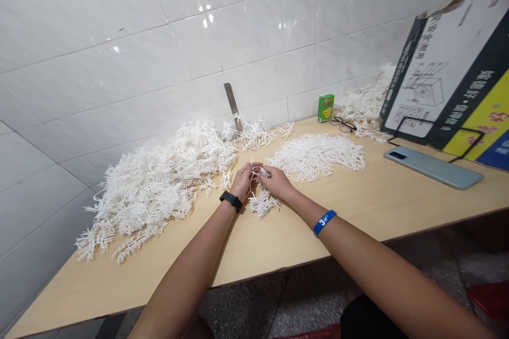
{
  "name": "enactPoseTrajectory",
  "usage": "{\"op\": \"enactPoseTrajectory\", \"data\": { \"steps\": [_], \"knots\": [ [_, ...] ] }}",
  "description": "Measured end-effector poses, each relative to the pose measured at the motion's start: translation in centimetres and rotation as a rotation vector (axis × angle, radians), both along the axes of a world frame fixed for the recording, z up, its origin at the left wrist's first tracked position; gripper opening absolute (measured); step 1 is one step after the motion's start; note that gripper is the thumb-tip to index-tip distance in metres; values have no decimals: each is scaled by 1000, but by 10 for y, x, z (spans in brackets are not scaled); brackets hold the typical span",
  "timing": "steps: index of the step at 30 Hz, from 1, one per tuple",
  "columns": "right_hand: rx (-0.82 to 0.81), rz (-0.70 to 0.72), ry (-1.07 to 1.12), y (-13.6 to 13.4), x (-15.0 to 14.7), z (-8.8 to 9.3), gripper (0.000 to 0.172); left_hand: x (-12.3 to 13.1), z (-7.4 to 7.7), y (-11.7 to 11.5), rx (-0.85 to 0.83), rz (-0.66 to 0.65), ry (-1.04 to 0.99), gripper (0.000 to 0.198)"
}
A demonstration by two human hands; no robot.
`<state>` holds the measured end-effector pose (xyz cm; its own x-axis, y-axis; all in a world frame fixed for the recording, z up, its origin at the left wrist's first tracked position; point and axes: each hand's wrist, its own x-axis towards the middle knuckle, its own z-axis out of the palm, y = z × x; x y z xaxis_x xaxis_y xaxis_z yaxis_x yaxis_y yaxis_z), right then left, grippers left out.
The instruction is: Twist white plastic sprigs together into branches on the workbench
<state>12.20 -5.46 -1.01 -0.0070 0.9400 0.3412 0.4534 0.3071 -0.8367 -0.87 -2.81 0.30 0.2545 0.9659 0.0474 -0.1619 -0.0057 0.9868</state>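
My left hand (242, 180) is closed on a white branched plastic piece (253, 171) over the middle of the table. Close beside it, my right hand (274, 180) pinches the same piece, with small white bits showing at its fingers. Below both hands lies a small cluster of white pieces (263, 203). A big tangled heap of white branched pieces (159, 180) spreads to the left. To the right is a flatter pile of short white pieces (316, 156). The fingertips partly hide what is held.
A metal ruler (231, 103) leans on the tiled wall (254, 26), near a smaller white bunch (254, 134). Rightward stand a green box (326, 108), glasses (345, 124), another white heap (366, 98), a large carton (453, 74), a black wire stand (441, 122) and a phone (435, 168).
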Motion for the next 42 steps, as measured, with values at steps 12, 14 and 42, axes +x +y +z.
{"op": "enactPoseTrajectory", "data": {
  "steps": [12, 14, 42],
  "knots": [
    [87, -145, -31, 6, 7, -7, 29, 2, 1, -7, 115, -38, 105, 37],
    [96, -138, -13, 5, 7, -7, 33, 2, -1, -5, 138, -7, 127, 35],
    [56, -126, 302, 2, 8, -6, 38, -2, 3, -4, 267, 303, 203, 43]
  ]
}}
